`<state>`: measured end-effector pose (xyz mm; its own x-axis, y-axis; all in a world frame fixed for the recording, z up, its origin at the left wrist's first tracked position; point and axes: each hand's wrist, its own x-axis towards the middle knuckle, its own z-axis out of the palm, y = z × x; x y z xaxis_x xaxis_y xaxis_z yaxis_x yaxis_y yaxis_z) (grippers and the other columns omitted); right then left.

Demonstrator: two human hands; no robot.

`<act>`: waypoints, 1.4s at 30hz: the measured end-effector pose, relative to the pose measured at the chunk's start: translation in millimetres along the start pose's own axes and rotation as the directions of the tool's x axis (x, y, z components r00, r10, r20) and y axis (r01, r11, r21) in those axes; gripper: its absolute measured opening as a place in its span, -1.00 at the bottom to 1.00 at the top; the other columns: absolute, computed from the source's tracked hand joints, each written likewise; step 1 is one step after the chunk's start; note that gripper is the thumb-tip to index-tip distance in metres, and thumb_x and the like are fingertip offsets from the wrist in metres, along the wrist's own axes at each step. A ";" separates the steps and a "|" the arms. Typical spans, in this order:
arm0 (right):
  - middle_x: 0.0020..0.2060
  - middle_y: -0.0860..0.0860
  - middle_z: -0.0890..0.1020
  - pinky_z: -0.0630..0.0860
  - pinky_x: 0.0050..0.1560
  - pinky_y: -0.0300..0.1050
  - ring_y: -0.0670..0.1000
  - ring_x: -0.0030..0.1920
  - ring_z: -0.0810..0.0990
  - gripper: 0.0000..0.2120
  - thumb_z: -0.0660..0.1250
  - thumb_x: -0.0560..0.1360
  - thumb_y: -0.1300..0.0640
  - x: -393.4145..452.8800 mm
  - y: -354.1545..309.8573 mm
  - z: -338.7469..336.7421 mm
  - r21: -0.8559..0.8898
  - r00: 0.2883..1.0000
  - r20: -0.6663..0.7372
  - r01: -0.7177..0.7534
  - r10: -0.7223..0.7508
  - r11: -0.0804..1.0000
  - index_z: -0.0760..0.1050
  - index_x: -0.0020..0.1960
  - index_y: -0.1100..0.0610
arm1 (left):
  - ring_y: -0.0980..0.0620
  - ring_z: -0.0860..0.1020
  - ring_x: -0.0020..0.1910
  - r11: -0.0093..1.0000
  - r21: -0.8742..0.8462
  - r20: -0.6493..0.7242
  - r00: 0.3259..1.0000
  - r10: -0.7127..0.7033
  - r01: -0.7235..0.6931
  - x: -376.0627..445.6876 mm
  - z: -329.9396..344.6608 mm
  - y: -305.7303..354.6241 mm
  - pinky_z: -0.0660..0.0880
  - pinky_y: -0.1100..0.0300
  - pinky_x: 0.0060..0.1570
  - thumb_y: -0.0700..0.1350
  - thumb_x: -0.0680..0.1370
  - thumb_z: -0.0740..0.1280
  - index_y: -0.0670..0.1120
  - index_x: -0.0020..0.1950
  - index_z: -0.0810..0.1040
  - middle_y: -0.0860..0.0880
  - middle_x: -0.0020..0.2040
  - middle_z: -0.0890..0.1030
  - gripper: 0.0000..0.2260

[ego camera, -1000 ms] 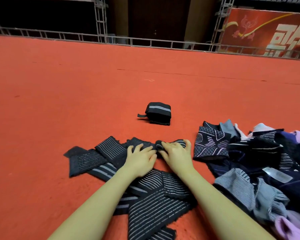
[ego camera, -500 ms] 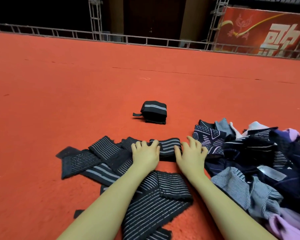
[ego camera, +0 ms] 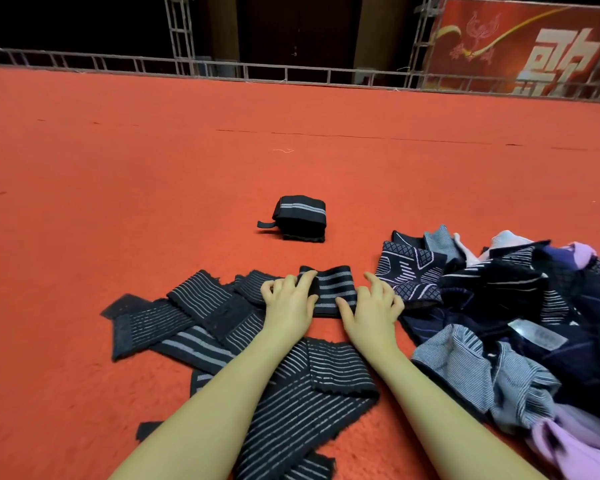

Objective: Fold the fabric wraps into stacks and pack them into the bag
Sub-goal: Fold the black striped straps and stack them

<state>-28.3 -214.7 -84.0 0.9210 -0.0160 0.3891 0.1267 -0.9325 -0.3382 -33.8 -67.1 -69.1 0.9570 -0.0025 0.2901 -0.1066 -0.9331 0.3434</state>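
Observation:
A folded section of black wrap with grey stripes (ego camera: pixel 333 289) lies on the red carpet between my hands. My left hand (ego camera: pixel 288 301) grips its left end, index finger on top and thumb at the near edge. My right hand (ego camera: pixel 373 308) sits at its right end, thumb resting on the fabric and fingers loosely bent beside it. The unfolded rest of the striped wrap (ego camera: pixel 194 313) zigzags away to the left, and more of it (ego camera: pixel 312 393) lies under my forearms. A finished folded stack (ego camera: pixel 300 220) sits further away, with a tab sticking out on its left. No bag is in view.
A heap of mixed dark, striped and lilac fabric pieces (ego camera: pixel 499 313) lies to the right, close to my right hand. Red carpet (ego camera: pixel 153 168) stretches ahead and to the left. A metal truss rail (ego camera: pixel 291 69) and a red banner (ego camera: pixel 534 46) stand at the far edge.
The folded section has grown wider between my hands, which moved apart to its two ends. My left fingers went from flat pressing to curling on the left end.

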 end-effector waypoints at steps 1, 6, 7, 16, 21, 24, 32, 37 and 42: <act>0.33 0.13 0.42 0.02 0.26 0.07 0.19 0.34 0.31 -0.67 0.32 0.52 -0.03 -0.8 -0.9 -0.8 0.017 0.999 -0.037 0.010 -0.010 1.000 0.54 0.04 0.25 | -0.02 0.40 0.19 0.999 -0.039 -0.027 0.999 0.018 -0.019 -1.4 0.3 0.6 -0.01 0.11 0.24 -0.02 0.62 0.18 0.06 0.47 0.26 0.00 0.14 0.47 -0.60; -0.11 -0.02 0.54 0.06 0.12 0.00 0.10 0.09 0.42 -0.82 0.27 0.55 0.01 2.8 -10.4 -16.6 0.089 0.993 -0.109 0.049 -0.039 0.995 0.48 -0.02 0.13 | -0.04 0.41 0.22 0.998 -0.049 -0.108 0.993 -0.045 0.040 -2.2 -4.9 7.9 0.07 0.04 0.30 0.02 0.60 0.23 0.01 0.53 0.15 -0.04 0.21 0.46 -0.48; -0.14 -0.03 0.54 0.06 0.11 0.00 0.10 0.06 0.42 -0.84 0.30 0.54 0.03 3.6 -10.4 -18.7 0.076 0.991 -0.127 0.060 -0.050 0.995 0.49 -0.03 0.12 | -0.06 0.35 0.30 0.996 0.001 -0.069 0.993 -0.091 0.091 -1.0 -6.6 7.5 0.08 0.01 0.33 0.08 0.60 0.21 0.02 0.54 0.10 -0.06 0.32 0.39 -0.45; 0.00 -0.07 0.56 0.04 0.11 0.00 0.08 0.10 0.42 -0.74 0.28 0.53 0.15 3.9 -4.7 -18.8 0.027 0.996 -0.040 0.085 -0.084 0.996 0.47 0.21 0.05 | -0.15 -0.02 0.52 0.997 0.049 0.268 0.961 -0.071 0.060 19.9 -13.5 -3.5 -0.09 -0.11 0.43 0.10 0.62 0.06 -0.02 0.56 0.01 -0.03 0.57 0.04 -0.46; 0.10 -0.06 0.57 0.03 0.14 -0.01 0.08 0.14 0.42 -0.59 0.29 0.50 0.18 11.4 -1.1 -14.1 0.026 0.991 -0.057 0.127 -0.125 0.992 0.40 0.33 0.08 | -0.16 -0.02 0.52 0.995 0.086 0.320 0.947 0.013 -0.042 32.2 -5.3 -17.3 -0.13 -0.14 0.43 0.15 0.64 -0.04 0.09 0.55 0.02 -0.01 0.56 0.09 -0.51; 0.11 -0.03 0.57 0.04 0.17 0.01 0.09 0.17 0.42 -0.57 0.24 0.55 0.01 16.0 -3.5 -7.3 -0.059 0.992 -0.050 0.115 -0.118 0.992 0.35 0.39 0.07 | -0.14 0.05 0.51 0.991 0.111 0.298 0.954 0.039 -0.076 32.9 1.9 -16.8 -0.11 -0.12 0.42 0.13 0.64 -0.05 0.08 0.55 0.06 -0.02 0.52 0.22 -0.53; -0.24 0.07 0.61 0.15 -0.01 0.04 0.20 -0.15 0.55 -0.56 0.54 0.33 0.05 27.4 -7.8 10.3 -0.211 0.990 -0.119 0.055 -0.081 0.976 0.55 0.12 0.22 | -0.13 0.37 0.27 0.989 0.096 0.151 0.984 0.099 -0.114 39.5 7.4 -8.3 -0.02 -0.07 0.36 0.03 0.64 0.09 0.00 0.48 0.23 -0.10 0.29 0.37 -0.59; -0.29 0.04 0.59 0.14 -0.02 0.01 0.18 -0.21 0.54 -0.67 0.54 0.32 0.15 19.4 -8.5 3.3 -0.138 0.969 -0.218 0.085 -0.114 0.987 0.55 0.03 0.21 | -0.09 0.45 0.06 0.968 0.038 -0.021 0.968 0.250 -0.249 27.5 5.5 -4.6 0.15 -0.08 0.24 -0.12 0.62 0.20 -0.09 0.44 0.34 -0.11 0.13 0.43 -0.62; -0.29 0.01 0.60 0.15 -0.02 0.03 0.16 -0.19 0.53 -0.70 0.34 0.44 0.04 21.3 -11.2 -15.7 -0.135 0.945 -0.304 0.078 -0.117 0.988 0.54 0.08 0.20 | -0.09 0.54 -0.26 0.937 0.159 -0.278 0.897 0.345 -0.311 23.7 -13.1 4.2 0.34 -0.05 -0.05 -0.19 0.39 0.49 -0.15 0.22 0.56 -0.12 -0.13 0.52 -0.59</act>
<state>-15.9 -210.2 -58.5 0.7440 -0.0161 0.6679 0.1476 -0.9710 -0.1879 -15.1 -66.4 -49.1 0.7464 -0.2240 0.6267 -0.3546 -0.9307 0.0898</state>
